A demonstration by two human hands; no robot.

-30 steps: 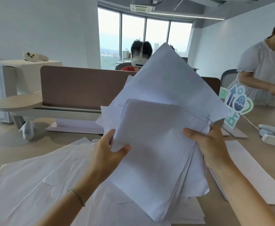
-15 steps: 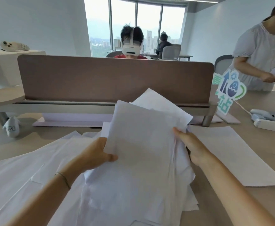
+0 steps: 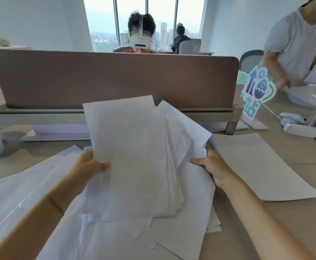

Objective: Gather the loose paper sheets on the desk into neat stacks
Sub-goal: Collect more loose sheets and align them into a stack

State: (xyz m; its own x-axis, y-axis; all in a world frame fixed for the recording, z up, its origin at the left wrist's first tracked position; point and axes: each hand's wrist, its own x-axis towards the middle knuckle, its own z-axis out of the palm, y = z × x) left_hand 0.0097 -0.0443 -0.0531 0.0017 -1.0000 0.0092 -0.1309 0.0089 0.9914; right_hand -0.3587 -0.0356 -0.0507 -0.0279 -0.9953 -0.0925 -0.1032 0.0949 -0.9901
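A thick bundle of white paper sheets (image 3: 134, 156) is held between both hands over the desk, its edges uneven and a few corners sticking out at the upper right. My left hand (image 3: 86, 166) grips the bundle's left edge, thumb on top. My right hand (image 3: 212, 167) holds the right edge, thumb lying on the sheets. More loose sheets (image 3: 22, 186) lie spread over the desk at the left and beneath the bundle. A flat stack of sheets (image 3: 260, 166) lies on the desk to the right.
A brown divider panel (image 3: 116, 79) runs across the back of the desk (image 3: 284, 222). A sign (image 3: 254, 91), a white power strip (image 3: 303, 129) and cables sit at the right. A person with a headset sits behind the panel; another person stands at the right.
The bundle has come down from in front of my face toward the desk and turned more upright and squarer. Both hands have stayed on its edges.
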